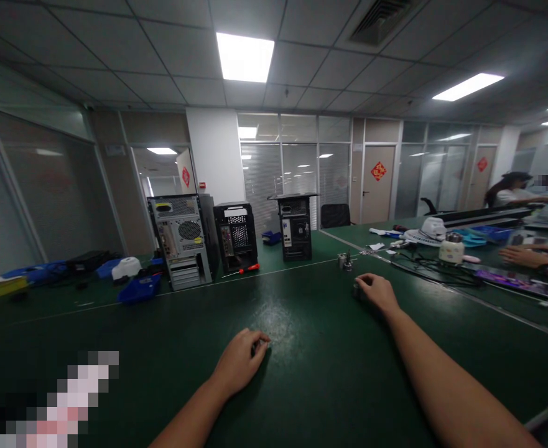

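Observation:
My left hand (240, 361) rests on the dark green table (301, 373), fingers curled into a loose fist; whether anything is inside it is hidden. My right hand (379, 291) reaches farther out, its fingers closed over a small dark object (356, 290) that I cannot make out. A small metal part (345, 261) stands on the table just beyond the right hand.
Three computer cases (180, 239) (236, 235) (296, 227) stand at the table's far side, with a red-handled screwdriver (248, 269) beside them. Blue trays (138, 289) and a white object lie at the left. Cables, a cap (430, 231) and another person's hands (525, 255) occupy the right.

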A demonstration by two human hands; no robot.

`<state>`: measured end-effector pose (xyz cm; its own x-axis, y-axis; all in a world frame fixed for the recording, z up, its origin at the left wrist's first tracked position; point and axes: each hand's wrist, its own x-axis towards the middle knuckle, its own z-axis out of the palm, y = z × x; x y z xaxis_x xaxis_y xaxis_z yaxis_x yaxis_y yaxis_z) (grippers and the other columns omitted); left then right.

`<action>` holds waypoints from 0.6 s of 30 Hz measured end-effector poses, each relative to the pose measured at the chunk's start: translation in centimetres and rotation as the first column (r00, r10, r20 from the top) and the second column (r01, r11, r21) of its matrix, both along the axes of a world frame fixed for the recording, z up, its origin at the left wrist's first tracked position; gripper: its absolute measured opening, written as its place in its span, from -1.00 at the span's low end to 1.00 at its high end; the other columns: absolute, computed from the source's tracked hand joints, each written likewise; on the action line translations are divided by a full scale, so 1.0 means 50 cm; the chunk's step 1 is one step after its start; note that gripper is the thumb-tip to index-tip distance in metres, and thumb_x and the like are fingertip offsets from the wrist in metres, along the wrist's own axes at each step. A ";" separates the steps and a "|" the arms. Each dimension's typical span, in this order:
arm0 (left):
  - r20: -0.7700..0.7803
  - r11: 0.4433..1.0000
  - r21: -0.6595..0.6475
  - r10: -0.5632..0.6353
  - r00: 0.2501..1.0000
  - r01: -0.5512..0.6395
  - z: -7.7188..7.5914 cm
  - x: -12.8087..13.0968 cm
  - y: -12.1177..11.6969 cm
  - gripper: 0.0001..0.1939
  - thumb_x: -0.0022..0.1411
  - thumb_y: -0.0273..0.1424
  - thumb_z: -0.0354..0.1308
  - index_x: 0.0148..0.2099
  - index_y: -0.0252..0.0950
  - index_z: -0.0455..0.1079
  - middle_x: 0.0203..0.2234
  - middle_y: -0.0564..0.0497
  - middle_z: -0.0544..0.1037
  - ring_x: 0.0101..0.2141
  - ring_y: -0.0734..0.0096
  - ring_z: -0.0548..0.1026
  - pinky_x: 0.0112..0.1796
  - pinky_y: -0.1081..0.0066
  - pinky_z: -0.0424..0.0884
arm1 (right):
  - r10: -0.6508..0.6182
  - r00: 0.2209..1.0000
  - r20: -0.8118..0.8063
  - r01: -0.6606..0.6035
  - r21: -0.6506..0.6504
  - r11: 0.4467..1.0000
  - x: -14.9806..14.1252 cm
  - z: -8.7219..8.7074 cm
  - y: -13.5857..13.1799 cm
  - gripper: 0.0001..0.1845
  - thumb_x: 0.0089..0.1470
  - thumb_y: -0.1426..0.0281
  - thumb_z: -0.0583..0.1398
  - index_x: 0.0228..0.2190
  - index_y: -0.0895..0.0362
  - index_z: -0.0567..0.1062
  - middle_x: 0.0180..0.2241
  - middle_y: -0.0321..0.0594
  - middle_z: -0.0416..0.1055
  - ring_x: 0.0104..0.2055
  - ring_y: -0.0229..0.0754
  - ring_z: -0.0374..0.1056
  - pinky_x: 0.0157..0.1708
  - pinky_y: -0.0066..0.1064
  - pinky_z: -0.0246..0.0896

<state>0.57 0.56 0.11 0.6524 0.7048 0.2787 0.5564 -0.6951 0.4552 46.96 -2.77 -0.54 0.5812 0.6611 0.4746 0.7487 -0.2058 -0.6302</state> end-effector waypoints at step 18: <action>0.003 1.000 -0.017 -0.017 1.000 0.017 0.008 -0.003 -0.005 -0.68 0.37 -0.24 -0.02 -0.06 -0.21 0.52 -0.32 -0.04 0.51 -0.23 0.26 0.46 -0.19 0.34 0.30 | 0.027 0.993 -0.114 -0.026 0.011 1.000 -0.007 -0.009 0.000 -0.65 0.05 0.14 0.22 -0.24 0.09 0.63 -0.23 -0.14 0.61 -0.19 -0.07 0.50 -0.18 -0.31 0.31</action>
